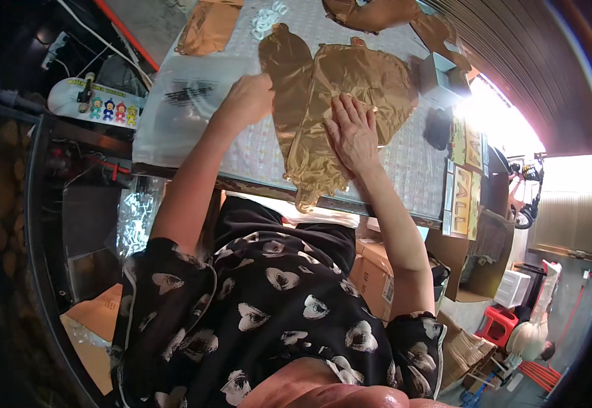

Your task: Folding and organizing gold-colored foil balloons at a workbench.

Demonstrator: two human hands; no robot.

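A flat, uninflated gold foil balloon (pixel 350 68) lies on the table in front of me. Its narrower darker gold part (pixel 286 75) runs along the left, and a crumpled tip hangs at the table's near edge. Spread flat on the foil's right half, my right hand (pixel 354 132) presses down with fingers extended. My left hand (pixel 248 100) is curled closed beside the balloon's left edge, above a stack of clear plastic bags (pixel 180 136). Its fingertips face the foil, and whatever they may pinch is hidden.
Further gold foil pieces lie at the back left (pixel 211 27) and back right (pixel 371 13). White plastic rings (pixel 269 19) sit near the far edge. An open white box (pixel 442 80) and a dark packet (pixel 437 128) are on the right. Yellow printed boxes (pixel 462 204) line the table's right side.
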